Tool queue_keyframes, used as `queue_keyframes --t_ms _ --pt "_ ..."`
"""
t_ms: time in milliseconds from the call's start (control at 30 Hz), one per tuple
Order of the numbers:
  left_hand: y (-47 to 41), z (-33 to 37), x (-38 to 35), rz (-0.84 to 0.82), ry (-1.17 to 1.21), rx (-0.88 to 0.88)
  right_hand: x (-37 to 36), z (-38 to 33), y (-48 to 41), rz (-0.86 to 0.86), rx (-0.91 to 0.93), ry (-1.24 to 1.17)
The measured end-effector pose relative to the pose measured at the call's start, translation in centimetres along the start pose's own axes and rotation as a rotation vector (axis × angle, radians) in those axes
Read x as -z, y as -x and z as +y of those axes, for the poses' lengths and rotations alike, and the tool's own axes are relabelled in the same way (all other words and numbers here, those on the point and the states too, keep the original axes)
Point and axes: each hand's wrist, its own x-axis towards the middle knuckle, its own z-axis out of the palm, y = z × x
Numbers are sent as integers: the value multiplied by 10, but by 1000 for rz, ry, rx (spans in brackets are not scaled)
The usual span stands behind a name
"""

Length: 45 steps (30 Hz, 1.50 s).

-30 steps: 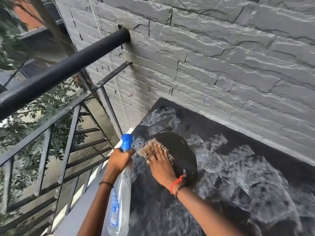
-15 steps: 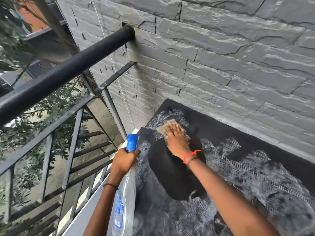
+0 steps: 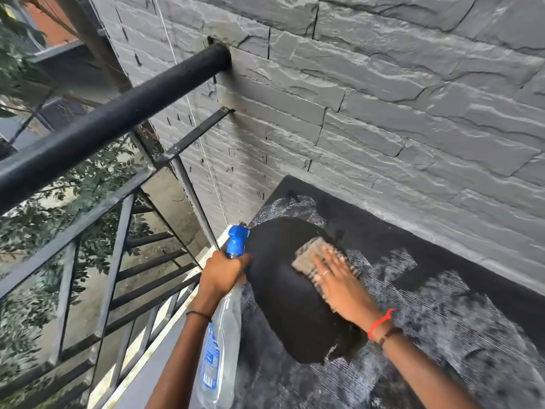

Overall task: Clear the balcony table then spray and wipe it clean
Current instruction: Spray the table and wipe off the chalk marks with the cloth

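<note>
The black balcony table (image 3: 448, 329) fills the lower right, dusty grey with a dark wiped patch near its left end. My right hand (image 3: 339, 284) lies flat with straight fingers on a beige striped cloth (image 3: 309, 256), pressing it onto the tabletop at the patch's upper right. My left hand (image 3: 221, 274) grips the neck of a clear spray bottle (image 3: 219, 346) with a blue nozzle, held at the table's left edge, nozzle up.
A grey stone wall (image 3: 383, 113) runs along the table's far side. A black metal railing (image 3: 97, 137) with slanted bars stands to the left, trees and ground beyond it. A pale ledge (image 3: 165, 326) runs below the railing.
My right hand has slid the cloth from the table's far left corner back toward the right, widening the dark wiped patch. The left hand with the bottle stays at the edge.
</note>
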Motion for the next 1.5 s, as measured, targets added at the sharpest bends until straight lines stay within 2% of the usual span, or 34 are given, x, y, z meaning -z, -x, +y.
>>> queue_keyframes --t_ms 133,233,400,500,567,667,767,933,1100,1267,1400,1500 --pt "-7 1 -3 0 6 -11 16 32 -66 -3 -203 -23" --pt "-10 3 -3 -5 -18 -17 21 5 -114 -3 -210 -29" --pt "-11 9 -4 -9 -21 -27 6 -63 -109 -14 -21 -39" --pt "-15 12 -6 -17 20 -35 -5 -67 -61 21 109 -23" --pt "-15 14 -7 -24 34 -37 -6 -45 -32 70 140 1" --pt "-16 14 -7 -33 28 -43 1 10 -23 38 36 -9" --pt "-19 9 -6 -38 29 -54 14 46 -64 33 -143 -17" --pt "-19 4 -6 -9 38 -37 27 13 -157 38 -222 -70" --pt "-22 0 -3 14 21 -42 18 -50 -148 14 -19 -76" --pt "-26 2 -2 5 53 -42 13 -32 -71 80 119 -57" --pt "-29 1 0 -9 68 -46 13 31 -48 93 -151 -82" --pt "-34 1 2 -19 75 -53 17 46 -76 91 -339 -93"
